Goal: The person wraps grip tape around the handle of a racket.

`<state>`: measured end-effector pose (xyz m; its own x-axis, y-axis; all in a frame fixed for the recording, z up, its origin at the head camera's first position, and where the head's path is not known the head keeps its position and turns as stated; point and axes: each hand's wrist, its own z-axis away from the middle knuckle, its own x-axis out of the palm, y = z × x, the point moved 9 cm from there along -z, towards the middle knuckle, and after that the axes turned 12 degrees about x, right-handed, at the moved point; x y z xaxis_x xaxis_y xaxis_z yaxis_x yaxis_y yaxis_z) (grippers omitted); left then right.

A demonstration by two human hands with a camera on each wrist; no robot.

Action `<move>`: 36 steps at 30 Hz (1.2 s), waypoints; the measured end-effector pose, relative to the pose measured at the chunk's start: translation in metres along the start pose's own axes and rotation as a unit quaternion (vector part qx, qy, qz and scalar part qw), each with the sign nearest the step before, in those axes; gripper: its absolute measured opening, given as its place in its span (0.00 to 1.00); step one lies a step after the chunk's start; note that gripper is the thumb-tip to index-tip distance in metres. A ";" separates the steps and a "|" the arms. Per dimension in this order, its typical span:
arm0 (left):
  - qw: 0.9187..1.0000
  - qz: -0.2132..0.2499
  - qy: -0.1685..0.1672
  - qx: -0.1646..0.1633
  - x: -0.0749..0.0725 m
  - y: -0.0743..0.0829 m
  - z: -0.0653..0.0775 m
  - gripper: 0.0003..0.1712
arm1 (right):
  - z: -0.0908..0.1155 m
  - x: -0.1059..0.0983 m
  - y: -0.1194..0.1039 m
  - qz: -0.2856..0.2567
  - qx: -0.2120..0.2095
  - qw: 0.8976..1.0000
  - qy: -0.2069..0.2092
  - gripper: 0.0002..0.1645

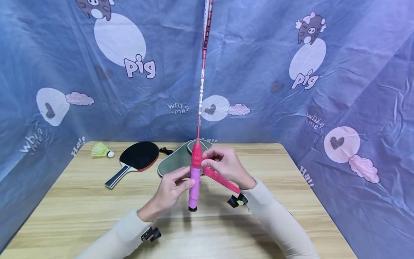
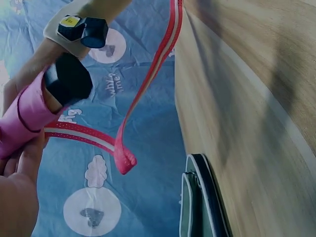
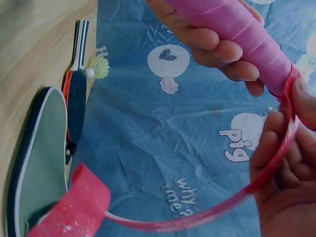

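A badminton racket [image 1: 199, 126] stands nearly upright over the table, its head cut off by the frame's top. My left hand [image 1: 169, 189] holds its purple-wrapped handle [image 1: 195, 176], with the black butt cap [image 2: 69, 80] pointing down. My right hand [image 1: 229, 166] pinches a red perforated grip tape [image 3: 284, 148] between thumb and fingers, right at the top of the purple wrap. Above that, the cone [image 1: 196, 154] is red. The tape's loose length [image 1: 223, 180] hangs past the right wrist, and in the left wrist view it shows a pale stripe and a fold.
A black table tennis bat [image 1: 139, 156] and a yellow shuttlecock [image 1: 102, 150] lie at the back left of the wooden table [image 1: 81, 216]. Behind the racket lies a green bat case [image 1: 174, 162]. Blue printed cloth [image 1: 252, 72] walls the table's back and sides.
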<state>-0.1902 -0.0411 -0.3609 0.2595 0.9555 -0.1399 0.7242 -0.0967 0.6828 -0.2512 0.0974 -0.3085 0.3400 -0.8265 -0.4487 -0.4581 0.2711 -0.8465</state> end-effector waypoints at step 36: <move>0.978 -0.190 0.080 -0.018 -0.015 -0.003 -0.001 0.22 | -0.006 0.010 0.020 -0.050 0.083 0.995 -0.024 0.10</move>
<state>-0.1975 -0.0549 -0.3601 -0.1290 0.9522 -0.2769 0.7252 0.2810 0.6286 -0.2623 0.0919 -0.3280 0.4171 -0.8304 -0.3694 -0.2796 0.2694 -0.9215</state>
